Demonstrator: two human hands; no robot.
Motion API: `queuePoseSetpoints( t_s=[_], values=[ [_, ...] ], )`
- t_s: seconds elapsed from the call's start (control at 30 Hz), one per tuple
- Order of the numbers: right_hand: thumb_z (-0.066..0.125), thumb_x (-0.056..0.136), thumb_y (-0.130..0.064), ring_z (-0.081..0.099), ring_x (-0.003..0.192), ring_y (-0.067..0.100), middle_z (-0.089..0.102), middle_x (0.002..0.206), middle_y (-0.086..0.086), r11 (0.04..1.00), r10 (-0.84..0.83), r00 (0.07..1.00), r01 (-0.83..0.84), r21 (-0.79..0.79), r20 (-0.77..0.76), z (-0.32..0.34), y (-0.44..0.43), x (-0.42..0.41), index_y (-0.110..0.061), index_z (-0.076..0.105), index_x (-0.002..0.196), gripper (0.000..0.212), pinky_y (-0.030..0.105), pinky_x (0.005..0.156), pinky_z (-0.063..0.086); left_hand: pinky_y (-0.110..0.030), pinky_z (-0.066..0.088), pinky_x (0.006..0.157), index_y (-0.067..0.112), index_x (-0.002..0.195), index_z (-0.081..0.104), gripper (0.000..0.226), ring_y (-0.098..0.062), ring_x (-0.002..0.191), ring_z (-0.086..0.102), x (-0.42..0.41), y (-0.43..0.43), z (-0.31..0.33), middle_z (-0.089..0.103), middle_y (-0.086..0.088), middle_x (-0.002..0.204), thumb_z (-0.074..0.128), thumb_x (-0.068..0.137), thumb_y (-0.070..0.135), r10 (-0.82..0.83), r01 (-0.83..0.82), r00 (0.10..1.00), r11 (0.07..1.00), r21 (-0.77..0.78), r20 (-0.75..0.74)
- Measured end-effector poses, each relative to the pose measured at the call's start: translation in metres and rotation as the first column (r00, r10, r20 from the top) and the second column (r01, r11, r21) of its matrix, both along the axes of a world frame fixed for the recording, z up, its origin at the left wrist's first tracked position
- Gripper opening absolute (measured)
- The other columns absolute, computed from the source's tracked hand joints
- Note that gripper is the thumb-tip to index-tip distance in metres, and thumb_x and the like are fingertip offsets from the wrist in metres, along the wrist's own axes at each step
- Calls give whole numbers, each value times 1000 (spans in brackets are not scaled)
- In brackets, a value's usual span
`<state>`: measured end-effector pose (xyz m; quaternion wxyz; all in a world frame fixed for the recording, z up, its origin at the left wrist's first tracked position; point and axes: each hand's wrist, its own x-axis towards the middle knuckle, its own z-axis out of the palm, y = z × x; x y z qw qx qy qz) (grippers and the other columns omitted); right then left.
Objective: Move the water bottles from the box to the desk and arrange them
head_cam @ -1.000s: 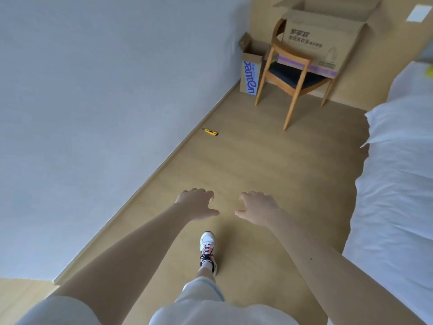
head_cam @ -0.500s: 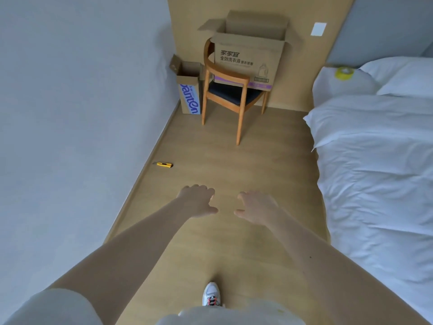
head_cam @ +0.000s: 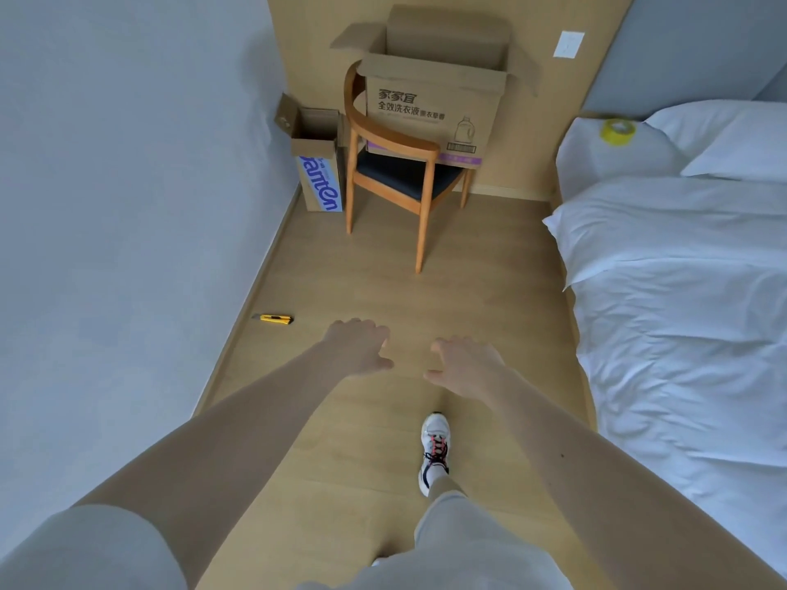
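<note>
1. My left hand (head_cam: pixel 357 347) and right hand (head_cam: pixel 464 364) reach forward, empty, fingers loosely curled.
2. No water bottles show. Well ahead, a narrow upright carton (head_cam: pixel 319 181) stands left, nearer my left hand; a large carton (head_cam: pixel 430 117) sits on the chair (head_cam: pixel 383 138).

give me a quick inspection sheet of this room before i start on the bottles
surface: wooden floor; no desk in view
job's things: open big box on the chair; open small box on the floor beside it, at the wall; contents hidden, no bottles seen
clutter: yellow knife on the floor by the left wall; tape roll on the white stand
hands: left hand and right hand held out over the floor, fingers loosely curled, holding nothing
cables: nothing seen
surroundings: bed on the right; wall plate above it; one shoe on the floor
</note>
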<state>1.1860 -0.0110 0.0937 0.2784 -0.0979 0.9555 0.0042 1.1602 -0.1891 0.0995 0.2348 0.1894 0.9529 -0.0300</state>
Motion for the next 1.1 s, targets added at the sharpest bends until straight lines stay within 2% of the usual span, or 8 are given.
queuePoseSetpoints(
  t_s=[0.27,0.43,0.63,0.9,1.03,1.1],
  values=[
    [47,97,-45,46,125,29,50,136,9,995,26,999,-28,-94,-20,2,20,-141,-15,40,140,53,42,98,40,-36,36,97,21,133,47,46,-24,124,45,-131,25,3,51,-3,133,48,95,48,33,-32,999,998,-61,20],
    [44,98,-47,48,124,30,51,135,9,995,23,999,-26,-99,-26,10,51,-232,-15,40,141,53,43,98,42,-37,38,97,20,133,47,46,-24,123,48,-221,59,17,52,-4,132,48,95,46,17,-16,1000,997,-71,24],
    [47,97,-44,47,124,29,51,137,9,989,-21,999,17,-144,-26,9,78,-308,-16,42,139,51,43,99,42,-37,40,99,20,133,48,45,-23,124,48,-300,87,18,53,-2,133,48,96,45,-8,12,999,995,-96,41],
    [46,97,-45,47,123,30,45,140,10,991,-45,998,40,-124,-35,5,85,-382,-15,34,144,57,43,100,43,-34,39,88,21,130,50,42,-21,117,51,-384,87,1,57,-1,124,48,95,45,-36,37,999,999,-15,21],
    [47,96,-46,47,123,29,46,138,9,993,-73,997,70,-94,-28,0,80,-430,-16,37,142,56,41,100,41,-33,36,88,20,127,51,42,-21,113,52,-438,77,-13,58,-1,121,49,94,45,-49,48,999,998,43,25],
    [48,96,-46,48,121,28,48,136,9,992,-93,995,89,-85,-35,-2,75,-458,-15,39,140,54,41,98,42,-34,40,90,20,127,51,42,-22,111,53,-467,70,-18,59,-2,118,49,94,46,-63,61,998,997,48,32]
  ],
)
